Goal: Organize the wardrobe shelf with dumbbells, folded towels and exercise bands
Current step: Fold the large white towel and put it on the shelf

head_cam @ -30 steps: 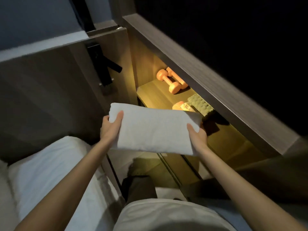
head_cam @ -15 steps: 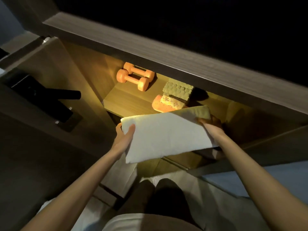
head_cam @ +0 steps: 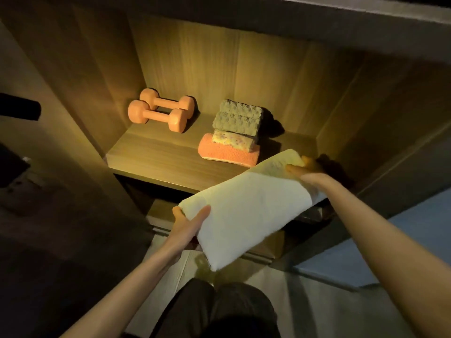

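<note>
I hold a folded white towel point(head_cam: 246, 213) by its two ends, tilted, its far end over the front right of the lit wooden shelf point(head_cam: 156, 154). My left hand point(head_cam: 188, 225) grips the near end, thumb on top. My right hand point(head_cam: 307, 172) grips the far end above the shelf. Two orange dumbbells point(head_cam: 158, 113) lie side by side at the back left of the shelf. Right of them stands a stack of folded towels point(head_cam: 234, 135): an orange one at the bottom, a speckled one, a grey-green textured one on top.
The wardrobe's side walls point(head_cam: 97, 93) and an overhead board point(head_cam: 341, 6) enclose the shelf. A dark handle point(head_cam: 19, 111) juts in at the left. Lower compartments point(head_cam: 268, 245) lie under the shelf. My dark-trousered knees point(head_cam: 219, 306) are over a pale floor.
My view has swung to face the shelf and come closer. Both hands have carried the white towel forward and right, and its far end now reaches over the shelf's front right.
</note>
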Available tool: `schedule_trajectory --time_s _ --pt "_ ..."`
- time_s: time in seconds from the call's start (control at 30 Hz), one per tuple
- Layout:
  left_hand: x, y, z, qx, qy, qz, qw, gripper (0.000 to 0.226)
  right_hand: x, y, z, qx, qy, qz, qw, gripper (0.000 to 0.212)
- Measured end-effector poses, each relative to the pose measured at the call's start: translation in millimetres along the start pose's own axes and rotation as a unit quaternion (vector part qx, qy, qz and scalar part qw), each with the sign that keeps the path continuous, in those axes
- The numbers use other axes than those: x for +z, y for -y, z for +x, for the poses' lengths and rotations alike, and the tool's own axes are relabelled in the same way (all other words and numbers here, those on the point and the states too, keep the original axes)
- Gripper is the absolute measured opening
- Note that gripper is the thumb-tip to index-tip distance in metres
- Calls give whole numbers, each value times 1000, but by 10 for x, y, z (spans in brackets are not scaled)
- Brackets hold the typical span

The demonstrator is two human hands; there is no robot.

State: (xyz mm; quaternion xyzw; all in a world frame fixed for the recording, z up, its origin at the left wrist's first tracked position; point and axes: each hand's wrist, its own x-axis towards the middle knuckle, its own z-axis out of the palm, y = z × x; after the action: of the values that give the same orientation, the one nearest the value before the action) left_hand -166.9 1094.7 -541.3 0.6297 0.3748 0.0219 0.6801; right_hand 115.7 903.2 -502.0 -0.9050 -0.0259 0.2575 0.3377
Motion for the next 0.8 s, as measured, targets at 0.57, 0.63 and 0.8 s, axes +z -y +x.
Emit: schedule_trajectory --time_s 0.57,0.63,0.8 --pt "874 67 -265 -58 55 -248 965 65 563 -580 -1123 -113 -65 125 983 77" --pt "1024 43 -301 -60 73 -266 959 69 464 -640 -1132 -119 -65 168 977 68" --pt "1472 -145 -276 -115 92 -350 925 76 237 -739 -1145 -167 -111 67 977 47"
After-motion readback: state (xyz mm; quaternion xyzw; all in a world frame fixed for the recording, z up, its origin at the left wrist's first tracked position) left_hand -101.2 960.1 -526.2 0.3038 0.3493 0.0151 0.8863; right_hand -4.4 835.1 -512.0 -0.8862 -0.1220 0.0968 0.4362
